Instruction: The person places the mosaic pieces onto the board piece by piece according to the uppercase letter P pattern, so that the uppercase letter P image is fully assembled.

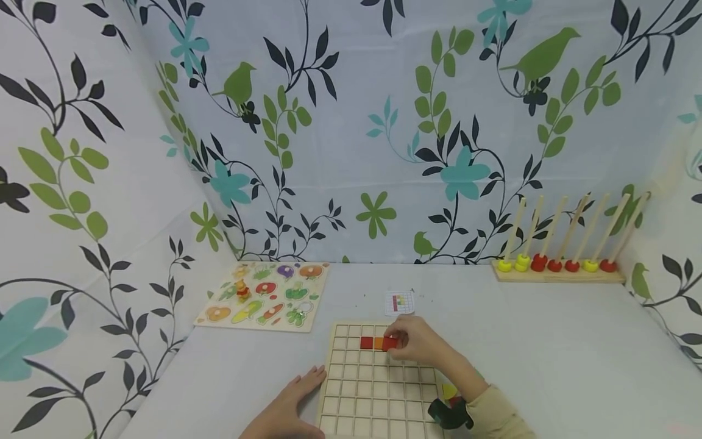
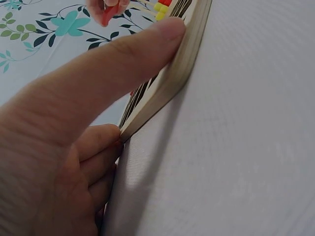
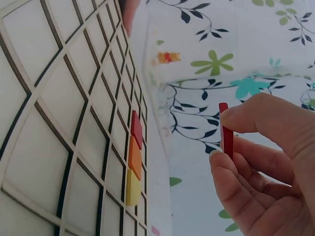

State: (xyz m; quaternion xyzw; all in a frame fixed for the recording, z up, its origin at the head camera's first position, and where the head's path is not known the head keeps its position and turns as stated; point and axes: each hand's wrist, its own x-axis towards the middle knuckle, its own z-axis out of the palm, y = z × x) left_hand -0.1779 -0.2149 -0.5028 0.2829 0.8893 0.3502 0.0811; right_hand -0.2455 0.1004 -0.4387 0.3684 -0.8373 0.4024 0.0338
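Note:
My right hand (image 1: 415,341) pinches a small red square tile (image 3: 227,132) between thumb and fingers, above the wooden grid board (image 1: 356,390). In one row near the board's far edge lie a red tile (image 3: 137,129), an orange tile (image 3: 135,158) and a yellow tile (image 3: 133,188). From the head view the held tile hides the yellow one. My left hand (image 1: 290,405) rests against the board's left edge. Its thumb (image 2: 133,54) touches the board's rim, and the fingertips meet the side. Beyond the board lies a small card (image 1: 399,302) printed with a coloured grid pattern.
At the back left is a vegetable puzzle board (image 1: 263,296) with a small bear figure (image 1: 242,291) on it. A peg stand (image 1: 559,274) with red and yellow beads stands back right. More tiles (image 1: 450,391) lie by the board's right edge, partly behind the right wrist.

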